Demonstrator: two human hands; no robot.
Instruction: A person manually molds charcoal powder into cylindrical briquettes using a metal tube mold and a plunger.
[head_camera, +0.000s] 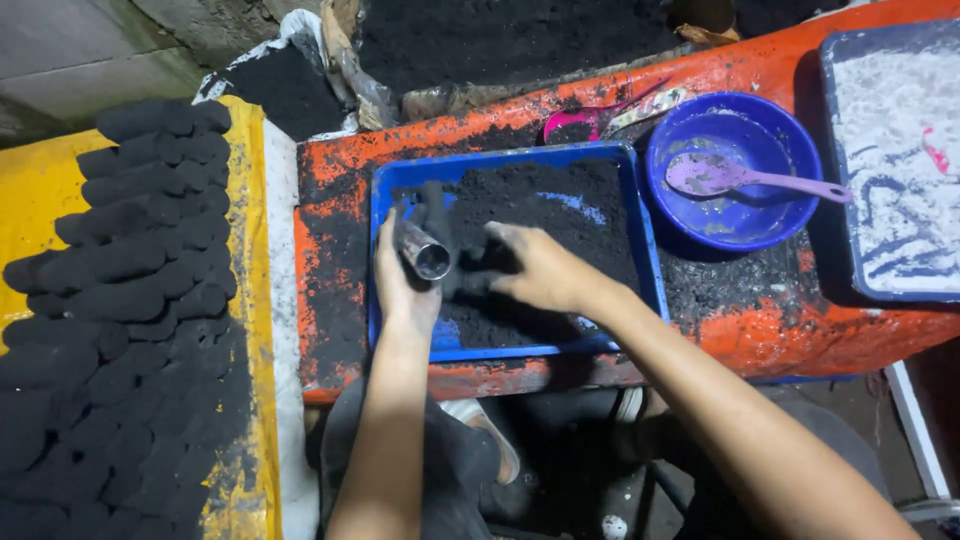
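orange table (760, 330), blue tray (640, 240), concrete floor (70, 60)

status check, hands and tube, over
Left hand grips metal tube. Right hand in black powder, blue tray. Nothing blocking.

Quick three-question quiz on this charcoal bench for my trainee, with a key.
1. True or false: the left hand holds a short metal tube over the blue tray.
2. Where does the purple spoon lie? A) in the blue bowl B) on the yellow sheet C) in the blue tray
3. What rests in rows on the yellow sheet?

Key: 1 true. 2 A. 3 black pressed briquettes. The right hand rests in the black powder beside the tube.
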